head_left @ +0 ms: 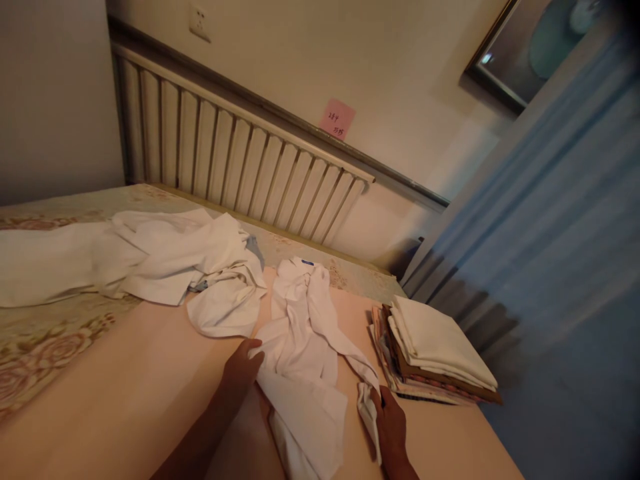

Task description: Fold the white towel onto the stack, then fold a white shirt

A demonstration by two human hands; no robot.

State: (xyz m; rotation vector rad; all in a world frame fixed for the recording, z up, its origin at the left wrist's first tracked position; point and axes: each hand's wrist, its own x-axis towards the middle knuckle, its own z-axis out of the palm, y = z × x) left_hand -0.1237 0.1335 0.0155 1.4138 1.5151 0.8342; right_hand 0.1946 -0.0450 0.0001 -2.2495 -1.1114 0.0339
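Observation:
A white long-sleeved shirt [295, 353] lies spread and wrinkled on the pink cover, its collar with a dark blue label pointing away from me. My left hand [243, 367] is closed on the shirt's left side, thumb and forefinger pinching the cloth. Near the cuff of the right sleeve, my right hand [391, 420] grips the fabric, and the cuff end hangs bent beside the fingers. The sleeve stretches from the shoulder down to that hand. Part of the cloth at both grips is hidden by my fingers.
A heap of white garments [165, 257] lies at the left. Folded cloths [440, 340] are stacked at the right, near the blue curtain [540, 267]. Behind the pink-covered surface [165, 373] stand a radiator [240, 160] and a wall with a pink note [337, 119].

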